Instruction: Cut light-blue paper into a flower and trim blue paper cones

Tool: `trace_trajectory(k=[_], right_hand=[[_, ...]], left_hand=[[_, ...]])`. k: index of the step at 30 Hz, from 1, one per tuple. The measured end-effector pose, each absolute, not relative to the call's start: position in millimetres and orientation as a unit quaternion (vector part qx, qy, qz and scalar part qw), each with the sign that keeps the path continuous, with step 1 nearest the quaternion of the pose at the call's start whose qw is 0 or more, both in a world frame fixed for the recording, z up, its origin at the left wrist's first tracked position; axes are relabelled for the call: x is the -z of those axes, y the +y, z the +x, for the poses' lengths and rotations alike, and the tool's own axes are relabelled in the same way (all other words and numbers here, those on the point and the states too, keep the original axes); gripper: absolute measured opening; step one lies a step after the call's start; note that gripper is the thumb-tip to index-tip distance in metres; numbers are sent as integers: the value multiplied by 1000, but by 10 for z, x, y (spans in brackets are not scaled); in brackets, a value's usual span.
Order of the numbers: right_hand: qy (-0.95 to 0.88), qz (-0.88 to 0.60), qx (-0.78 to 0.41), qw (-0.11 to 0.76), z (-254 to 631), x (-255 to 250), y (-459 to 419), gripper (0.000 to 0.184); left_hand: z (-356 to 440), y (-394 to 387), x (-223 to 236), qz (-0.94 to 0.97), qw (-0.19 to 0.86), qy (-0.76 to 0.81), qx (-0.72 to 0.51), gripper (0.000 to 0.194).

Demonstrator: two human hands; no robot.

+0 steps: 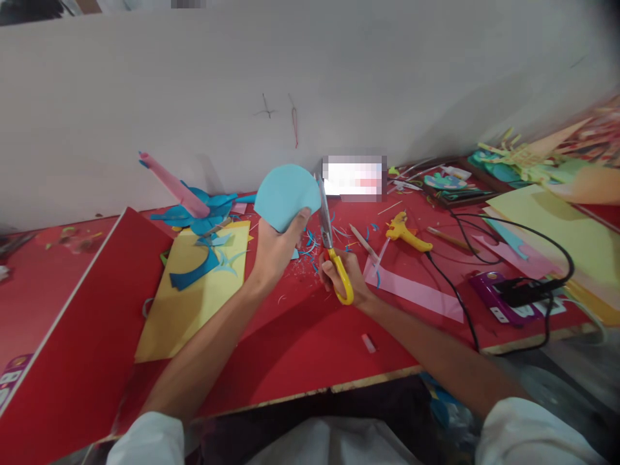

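A light blue, rounded piece of paper [287,194] is pinched in my left hand [283,242], its thumb lying across the lower right part. Beside the paper's right edge, my right hand [346,274] grips a pair of scissors [330,242] with yellow handles. The metal blades point up and look slightly apart; whether they touch the paper I cannot tell. Under my hands lie thin blue paper scraps [310,245]. Left of my left hand, blue offcuts [196,274] rest on a yellow sheet [167,316].
A pink paper tube on blue petal shapes [181,194] leans near the wall. To the right are a yellow glue gun [407,232], a pencil [363,240], a pink strip [419,294] and a purple power strip [498,297] with black cables. A red panel [72,329] stands at left.
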State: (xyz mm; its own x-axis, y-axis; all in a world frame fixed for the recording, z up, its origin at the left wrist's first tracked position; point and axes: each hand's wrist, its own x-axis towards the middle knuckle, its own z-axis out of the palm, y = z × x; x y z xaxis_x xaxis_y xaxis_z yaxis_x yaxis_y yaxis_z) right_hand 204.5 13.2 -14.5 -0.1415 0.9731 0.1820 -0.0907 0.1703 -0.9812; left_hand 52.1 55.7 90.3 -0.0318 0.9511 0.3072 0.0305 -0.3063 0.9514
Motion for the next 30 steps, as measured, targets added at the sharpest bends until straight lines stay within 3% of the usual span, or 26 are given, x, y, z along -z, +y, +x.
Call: trace_trajectory(k=[13, 20, 30], right_hand=[[-539, -377, -544, 522, 1991, 168, 171, 67], [-556, -356, -528, 534, 1984, 250, 259, 74], [-563, -353, -524, 533, 2009, 78, 208, 69]], left_hand=[[463, 621, -909, 582, 375, 425, -583, 50], [425, 638, -958, 593, 393, 434, -552, 41], [440, 600, -1000, 625, 374, 454, -513, 39]])
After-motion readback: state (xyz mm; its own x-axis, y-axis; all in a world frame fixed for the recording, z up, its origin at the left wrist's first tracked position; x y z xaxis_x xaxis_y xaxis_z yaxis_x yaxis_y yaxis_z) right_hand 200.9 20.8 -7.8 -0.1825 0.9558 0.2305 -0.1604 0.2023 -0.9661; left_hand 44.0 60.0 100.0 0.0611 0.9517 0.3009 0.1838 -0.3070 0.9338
